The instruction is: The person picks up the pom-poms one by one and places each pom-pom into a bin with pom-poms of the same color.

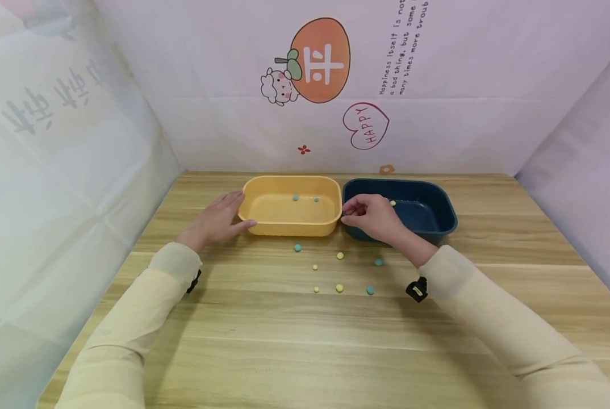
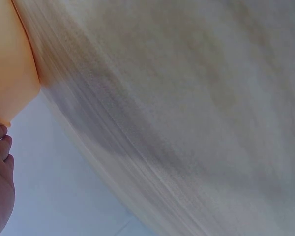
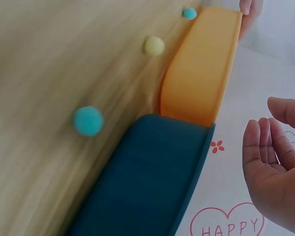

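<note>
The left hand point(image 1: 215, 221) rests on the left end of the yellow bin point(image 1: 295, 228), its fingers along the end rim and its thumb on the near side. In the left wrist view, its fingertips show at the edge of the bin. Over the left end of the dark blue bin point(image 1: 422, 218) is the right hand point(image 1: 376, 217), fingers bent loosely. The right wrist view shows a gap between thumb and fingers, with nothing visible in it. Two small teal balls point(image 1: 295, 197) lie in the yellow bin. A small yellow ball point(image 1: 392, 203) shows inside the blue one.
On the wooden table point(image 1: 264, 341), in front of the bins, lie several loose teal balls point(image 1: 297, 247) and yellow balls point(image 1: 339, 288). The two bins stand side by side near the back edge. A printed white cloth point(image 1: 208, 113) hangs behind and along both sides.
</note>
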The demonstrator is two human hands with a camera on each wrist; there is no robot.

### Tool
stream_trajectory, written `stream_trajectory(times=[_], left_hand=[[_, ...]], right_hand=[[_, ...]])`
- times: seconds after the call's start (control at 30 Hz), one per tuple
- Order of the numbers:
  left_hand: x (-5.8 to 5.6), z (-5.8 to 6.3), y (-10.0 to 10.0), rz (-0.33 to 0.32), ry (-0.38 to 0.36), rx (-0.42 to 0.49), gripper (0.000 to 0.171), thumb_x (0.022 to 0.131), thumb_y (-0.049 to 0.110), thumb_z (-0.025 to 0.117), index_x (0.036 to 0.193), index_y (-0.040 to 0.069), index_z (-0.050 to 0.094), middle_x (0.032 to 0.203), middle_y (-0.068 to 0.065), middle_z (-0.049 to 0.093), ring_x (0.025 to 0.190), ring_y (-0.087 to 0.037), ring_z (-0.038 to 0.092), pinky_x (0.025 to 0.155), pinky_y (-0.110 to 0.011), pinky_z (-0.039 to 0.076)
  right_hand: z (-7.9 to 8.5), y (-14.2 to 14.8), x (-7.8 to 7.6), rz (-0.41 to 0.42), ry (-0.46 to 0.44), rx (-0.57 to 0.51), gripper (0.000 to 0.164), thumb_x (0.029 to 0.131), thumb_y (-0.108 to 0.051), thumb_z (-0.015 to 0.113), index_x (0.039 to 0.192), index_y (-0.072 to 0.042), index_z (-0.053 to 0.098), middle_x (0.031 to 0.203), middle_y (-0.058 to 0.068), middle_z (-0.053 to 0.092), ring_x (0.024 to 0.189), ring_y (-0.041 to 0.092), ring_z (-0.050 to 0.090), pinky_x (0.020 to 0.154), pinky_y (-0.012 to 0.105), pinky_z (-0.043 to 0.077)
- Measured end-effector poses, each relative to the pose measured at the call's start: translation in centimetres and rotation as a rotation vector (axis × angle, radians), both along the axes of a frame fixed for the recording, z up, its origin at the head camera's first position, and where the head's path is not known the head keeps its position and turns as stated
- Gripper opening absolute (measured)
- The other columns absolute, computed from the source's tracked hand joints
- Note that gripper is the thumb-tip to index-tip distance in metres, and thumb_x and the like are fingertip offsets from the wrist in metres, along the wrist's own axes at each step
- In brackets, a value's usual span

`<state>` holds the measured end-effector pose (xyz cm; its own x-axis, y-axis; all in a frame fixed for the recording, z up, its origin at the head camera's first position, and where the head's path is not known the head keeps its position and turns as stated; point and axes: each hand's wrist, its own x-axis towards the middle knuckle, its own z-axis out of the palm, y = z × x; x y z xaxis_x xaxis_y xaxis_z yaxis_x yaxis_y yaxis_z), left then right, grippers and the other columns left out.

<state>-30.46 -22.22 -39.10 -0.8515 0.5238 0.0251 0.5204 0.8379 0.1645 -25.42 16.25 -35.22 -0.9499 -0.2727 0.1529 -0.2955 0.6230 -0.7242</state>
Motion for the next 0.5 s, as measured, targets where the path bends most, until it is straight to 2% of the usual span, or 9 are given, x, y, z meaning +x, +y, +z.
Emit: stream_trajectory(times=[0.3,0.5], left_hand=[[0.1,0.0,-0.1,0.003,-0.002,0.012,0.095,0.095,0.066,0.041,0.152,-0.007,0.017,0.158,-0.022,0.016,0.146,-0.033,0.011,0.118,-0.043,0.006],[0.0,0.0,-0.1,0.000,0.003,0.012,0.095,0.095,0.065,0.041,0.151,-0.008,0.018,0.158,-0.023,0.015,0.146,-0.034,0.011,0.118,-0.044,0.007]], right_hand=[[-0.6,2.0,2.0,0.002,-0.005,0.018,0.017,0.086,-0.010,0.075,0.100,-0.002,0.069,0.087,0.006,0.067,0.077,0.020,0.061,0.064,0.028,0.052],[-1.6,3.3,3.0,0.024,-0.026,0.015,0.016,0.085,-0.008,0.075,0.099,-0.001,0.069,0.087,0.005,0.067,0.077,0.020,0.060,0.066,0.024,0.052]])
